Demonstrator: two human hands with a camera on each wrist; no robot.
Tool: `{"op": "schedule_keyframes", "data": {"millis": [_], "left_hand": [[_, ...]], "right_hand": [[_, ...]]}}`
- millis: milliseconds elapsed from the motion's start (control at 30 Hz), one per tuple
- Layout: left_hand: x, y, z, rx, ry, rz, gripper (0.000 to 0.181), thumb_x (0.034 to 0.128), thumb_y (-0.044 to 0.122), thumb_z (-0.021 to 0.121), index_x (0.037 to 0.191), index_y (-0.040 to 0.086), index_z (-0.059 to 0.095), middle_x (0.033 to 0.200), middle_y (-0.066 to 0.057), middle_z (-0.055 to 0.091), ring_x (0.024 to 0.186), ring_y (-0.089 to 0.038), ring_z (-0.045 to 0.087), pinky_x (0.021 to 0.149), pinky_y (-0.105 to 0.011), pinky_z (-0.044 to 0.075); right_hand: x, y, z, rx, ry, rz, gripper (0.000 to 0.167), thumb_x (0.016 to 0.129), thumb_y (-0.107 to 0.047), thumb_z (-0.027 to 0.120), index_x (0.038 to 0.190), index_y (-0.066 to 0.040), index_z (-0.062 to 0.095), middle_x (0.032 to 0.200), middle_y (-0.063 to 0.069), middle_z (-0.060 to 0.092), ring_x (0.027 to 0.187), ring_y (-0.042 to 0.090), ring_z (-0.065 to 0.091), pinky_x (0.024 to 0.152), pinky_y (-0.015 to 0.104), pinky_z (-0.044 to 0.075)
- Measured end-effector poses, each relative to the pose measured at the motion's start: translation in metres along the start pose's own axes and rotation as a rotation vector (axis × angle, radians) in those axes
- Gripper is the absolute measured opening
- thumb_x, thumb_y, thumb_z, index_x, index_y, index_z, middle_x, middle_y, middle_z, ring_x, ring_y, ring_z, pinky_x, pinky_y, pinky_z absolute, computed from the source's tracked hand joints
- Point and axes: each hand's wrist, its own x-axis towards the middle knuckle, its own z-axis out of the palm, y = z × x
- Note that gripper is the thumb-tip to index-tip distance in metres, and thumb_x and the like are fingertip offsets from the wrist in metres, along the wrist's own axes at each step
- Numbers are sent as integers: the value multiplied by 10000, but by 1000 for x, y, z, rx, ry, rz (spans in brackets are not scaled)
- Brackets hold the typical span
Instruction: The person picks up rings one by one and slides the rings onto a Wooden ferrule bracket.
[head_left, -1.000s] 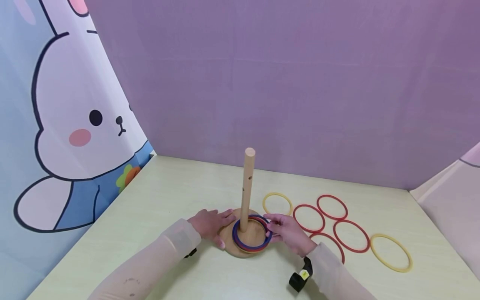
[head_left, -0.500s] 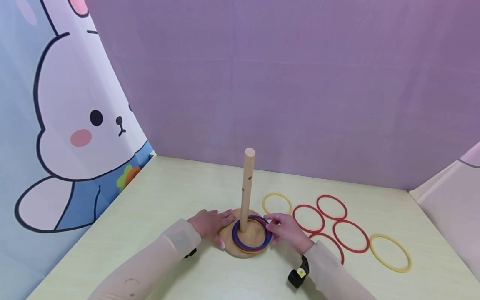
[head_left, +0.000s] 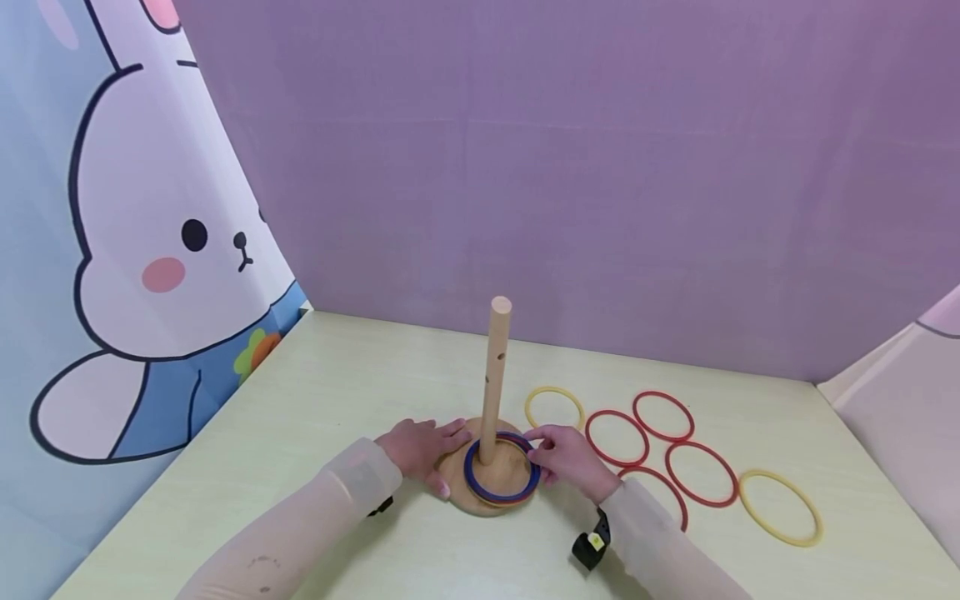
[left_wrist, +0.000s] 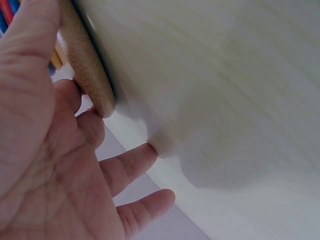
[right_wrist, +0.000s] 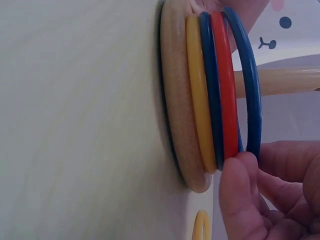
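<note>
A wooden peg (head_left: 495, 367) stands upright on a round wooden base (head_left: 456, 485). My left hand (head_left: 416, 446) rests on the base's left side, its fingertips touching the wood; the left wrist view shows that hand (left_wrist: 60, 150) at the base's edge. Around the peg's foot lie stacked rings: a yellow ring (right_wrist: 198, 95) lowest, then a blue ring (right_wrist: 212, 95), then a red ring (right_wrist: 227, 85). Between thumb and finger my right hand (head_left: 567, 458) pinches the uppermost blue ring (right_wrist: 253, 100), tilted slightly off the red one. Another blue edge partly shows beneath it.
Right of the base, several red rings lie flat on the pale table (head_left: 360, 358), among them a red ring (head_left: 703, 472). One yellow ring (head_left: 528, 408) lies behind my right hand, another yellow ring (head_left: 819, 521) at far right. A purple cloth (head_left: 525, 167) hangs behind.
My right hand has shifted slightly left, and the upper blue ring's right edge has moved left with it, covering more of the red ring. My left hand has stayed put.
</note>
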Motion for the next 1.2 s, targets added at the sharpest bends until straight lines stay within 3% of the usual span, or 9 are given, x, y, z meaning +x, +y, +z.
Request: {"op": "schedule_keyframes", "data": {"millis": [433, 633, 867, 1200], "left_hand": [[4, 3, 1, -5, -14, -3, 905, 731, 555, 745, 1491, 244, 363, 1547, 68, 302, 1297, -317, 445, 947, -473, 446], [8, 2, 1, 19, 7, 4, 907, 728, 563, 745, 1487, 234, 372, 1539, 55, 322, 1270, -316, 472, 895, -468, 479], [10, 2, 2, 22, 3, 8, 904, 736, 567, 737, 1489, 233, 365, 1542, 51, 317, 1273, -323, 469, 904, -478, 474], [12, 6, 1, 20, 2, 11, 910, 734, 579, 728, 1494, 243, 357, 1547, 64, 303, 1285, -326, 457, 923, -469, 464]], "right_hand": [[-2, 6, -14, -12, -4, 26, 264, 873, -40, 635, 1111, 75, 638, 659, 45, 568, 511, 115, 535, 523, 295, 508], [-7, 10, -40, -133, 15, 37, 257, 881, -59, 645, 1107, 62, 649, 687, 68, 585, 511, 135, 533, 513, 301, 502], [-21, 18, -72, -228, 34, 139, 251, 894, -95, 649, 1116, 21, 660, 740, 51, 580, 544, 164, 526, 523, 300, 467], [-49, 41, -113, -203, -4, 158, 327, 885, -138, 662, 1143, 62, 631, 806, 66, 617, 617, 195, 538, 540, 320, 478]]}}
